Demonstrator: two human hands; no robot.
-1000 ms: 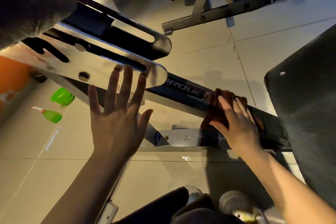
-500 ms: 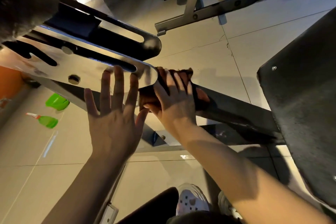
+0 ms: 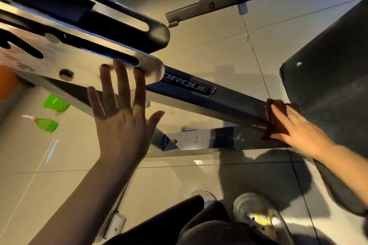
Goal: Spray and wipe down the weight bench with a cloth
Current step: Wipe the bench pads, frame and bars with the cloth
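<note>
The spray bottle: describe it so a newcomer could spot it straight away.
Start at the shiny slotted steel plate that the left hand presses on, then look below it to the tiled floor at the far left. The spray bottle lies there on its side, translucent green with a pale nozzle. The rounder green object just above it has no nozzle.

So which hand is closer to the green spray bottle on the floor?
The left hand. It is spread against the silver plate, just right of the spray bottle. The right hand presses the cloth on the frame far across.
</note>
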